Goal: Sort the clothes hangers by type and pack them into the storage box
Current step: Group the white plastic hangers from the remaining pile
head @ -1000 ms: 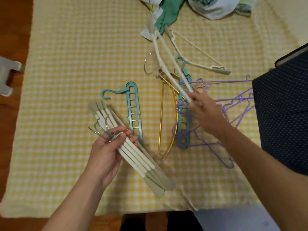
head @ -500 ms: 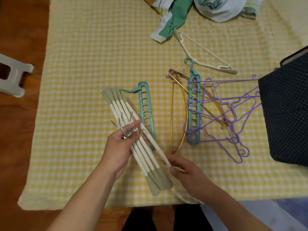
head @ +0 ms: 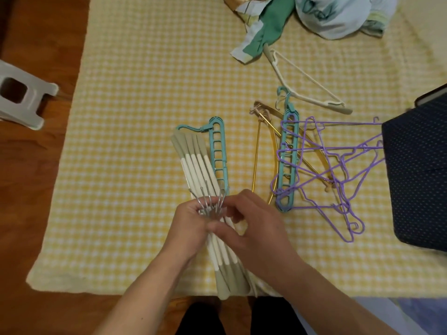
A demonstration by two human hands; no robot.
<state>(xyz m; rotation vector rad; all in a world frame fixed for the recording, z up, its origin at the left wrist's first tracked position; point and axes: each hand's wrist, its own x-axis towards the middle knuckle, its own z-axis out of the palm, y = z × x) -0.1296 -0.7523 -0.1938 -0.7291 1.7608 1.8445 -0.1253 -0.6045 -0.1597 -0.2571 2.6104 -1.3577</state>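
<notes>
You hold the bundle of cream-and-grey plastic hangers with thin metal hooks just above the yellow checked blanket. Your left hand curls round the bundle at the neck, where the hooks fan out. Your right hand pinches at the same spot, fingertips on the hooks; exactly which hook it has, you cannot tell from here.

These hangers look light and stiff, but the smooth bars are likely to slide against each other, so grip at the neck where the hooks meet, not along the arms. The hooks probably swivel and snag, so line them up first.

One more cream hanger of the same kind lies farther off, its end under the green-and-white heap of clothes. The two teal slotted plastic hangers are rigid and easy by the frame. The gold metal hangers and the thin purple wire hangers lie tangled; the wire ones are springy, so lift them by the hooks. The dark blue dotted storage box sits at the right.
</notes>
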